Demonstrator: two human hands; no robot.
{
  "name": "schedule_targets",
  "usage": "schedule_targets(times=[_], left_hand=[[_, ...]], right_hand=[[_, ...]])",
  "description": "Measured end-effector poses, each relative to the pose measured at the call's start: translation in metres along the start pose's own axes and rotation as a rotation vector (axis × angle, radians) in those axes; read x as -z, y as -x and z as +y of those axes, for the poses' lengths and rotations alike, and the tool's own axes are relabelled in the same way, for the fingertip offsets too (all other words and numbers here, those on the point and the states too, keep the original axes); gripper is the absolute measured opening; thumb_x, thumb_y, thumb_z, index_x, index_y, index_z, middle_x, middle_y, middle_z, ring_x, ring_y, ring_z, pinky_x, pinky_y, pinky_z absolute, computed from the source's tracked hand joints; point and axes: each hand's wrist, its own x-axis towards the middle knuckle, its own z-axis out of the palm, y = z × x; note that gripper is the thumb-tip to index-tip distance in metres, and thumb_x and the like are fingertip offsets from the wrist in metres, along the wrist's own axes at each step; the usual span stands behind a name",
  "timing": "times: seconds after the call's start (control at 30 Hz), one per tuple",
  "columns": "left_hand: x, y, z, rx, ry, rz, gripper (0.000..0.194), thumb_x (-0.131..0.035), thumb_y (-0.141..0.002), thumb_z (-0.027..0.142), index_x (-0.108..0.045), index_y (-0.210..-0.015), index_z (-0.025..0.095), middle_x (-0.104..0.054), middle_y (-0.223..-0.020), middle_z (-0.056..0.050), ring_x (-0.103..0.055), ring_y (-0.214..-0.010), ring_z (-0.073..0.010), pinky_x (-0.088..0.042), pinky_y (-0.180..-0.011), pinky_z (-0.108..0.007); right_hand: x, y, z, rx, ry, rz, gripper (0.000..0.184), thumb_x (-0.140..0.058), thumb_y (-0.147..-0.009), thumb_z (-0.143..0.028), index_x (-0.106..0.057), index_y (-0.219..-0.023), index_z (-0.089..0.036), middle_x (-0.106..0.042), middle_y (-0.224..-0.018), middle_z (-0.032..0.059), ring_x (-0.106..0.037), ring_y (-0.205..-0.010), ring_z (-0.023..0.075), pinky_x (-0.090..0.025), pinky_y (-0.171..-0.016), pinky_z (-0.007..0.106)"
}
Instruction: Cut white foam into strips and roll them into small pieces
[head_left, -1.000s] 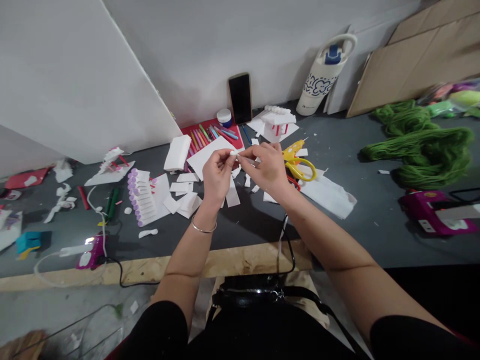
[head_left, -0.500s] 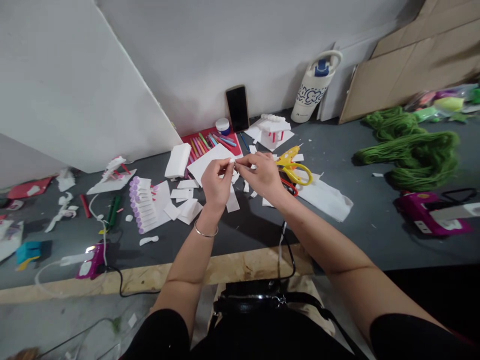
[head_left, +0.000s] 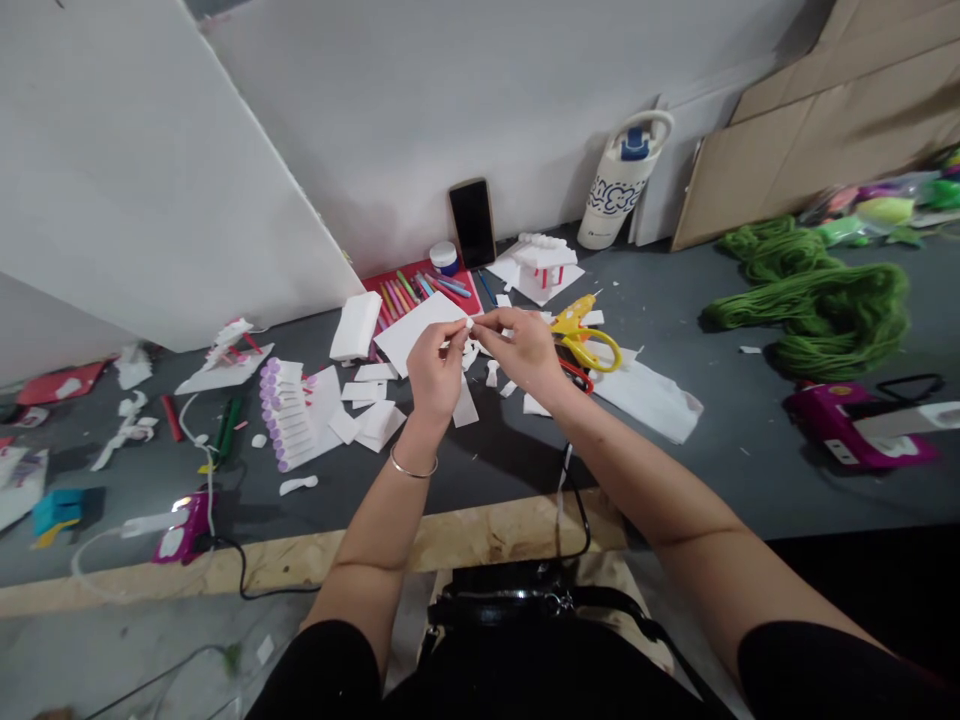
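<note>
A tiny white piece [head_left: 469, 323], its material too small to make out, is pinched between the fingertips of both hands. My left hand [head_left: 436, 362] has thumb and forefinger closed on it from the left. From the right, my right hand [head_left: 525, 350] meets it with its fingertips. Below and behind the fingers lie a white paper sheet [head_left: 420, 325] and small white scraps [head_left: 491, 373]. Yellow-handled scissors [head_left: 589, 345] rest just right of my right hand, partly over a red-handled tool [head_left: 576, 377]. White paper cutouts [head_left: 375, 425] lie left of my left wrist.
A small white model house with red posts [head_left: 547, 265] stands behind my hands, near a phone [head_left: 473, 222], a jar [head_left: 444, 258] and markers [head_left: 401, 290]. Farther right are a bottle [head_left: 619, 185], green yarn [head_left: 840, 310] and a purple power strip [head_left: 847, 425]. A purple-edged paper strip [head_left: 289, 415] lies left.
Both hands stay together at the same spot, and the fingertips have shifted slightly around the white piece. The whole view has moved a little.
</note>
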Motion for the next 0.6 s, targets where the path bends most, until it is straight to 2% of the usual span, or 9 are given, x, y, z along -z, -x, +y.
schedule_targets(times=[0.13,0.33,0.43,0.6], left_hand=[[0.003,-0.006,-0.007,0.171,0.156,-0.069,0.012,-0.071,-0.096,0.033,-0.075,-0.101,0.022,-0.078,-0.091,-0.002,-0.073,-0.075,-0.0128,-0.063,-0.067,-0.024],[0.004,-0.01,-0.024,0.241,0.278,-0.225,0.034,-0.071,-0.097,0.046,-0.076,-0.121,0.022,-0.081,-0.105,-0.007,-0.08,-0.088,-0.0182,-0.069,-0.071,-0.03],[0.004,-0.01,-0.023,0.288,0.346,-0.239,0.038,-0.073,-0.095,0.049,-0.079,-0.118,0.02,-0.083,-0.1,-0.007,-0.081,-0.087,-0.0203,-0.071,-0.073,-0.034],[0.005,-0.01,-0.014,0.294,0.381,-0.201,0.032,-0.076,-0.092,0.046,-0.083,-0.111,0.021,-0.084,-0.097,-0.006,-0.081,-0.083,-0.0188,-0.071,-0.074,-0.031]], right_hand=[[0.002,-0.001,-0.001,0.007,-0.006,-0.014,0.013,-0.071,-0.093,-0.02,-0.082,-0.09,-0.026,-0.08,-0.081,0.0001,-0.071,-0.084,0.0204,-0.047,-0.087,0.04],[0.004,-0.003,0.0,0.003,0.01,-0.033,0.013,-0.07,-0.092,-0.018,-0.081,-0.088,-0.024,-0.081,-0.082,0.0008,-0.072,-0.084,0.0212,-0.046,-0.085,0.039],[0.005,-0.003,-0.001,0.0,0.008,-0.044,0.012,-0.07,-0.093,-0.019,-0.081,-0.087,-0.023,-0.081,-0.082,0.001,-0.072,-0.082,0.0208,-0.046,-0.085,0.038],[0.008,-0.001,-0.005,-0.015,-0.011,-0.03,0.009,-0.073,-0.092,-0.023,-0.081,-0.088,-0.023,-0.081,-0.082,0.0015,-0.072,-0.081,0.0211,-0.044,-0.087,0.04]])
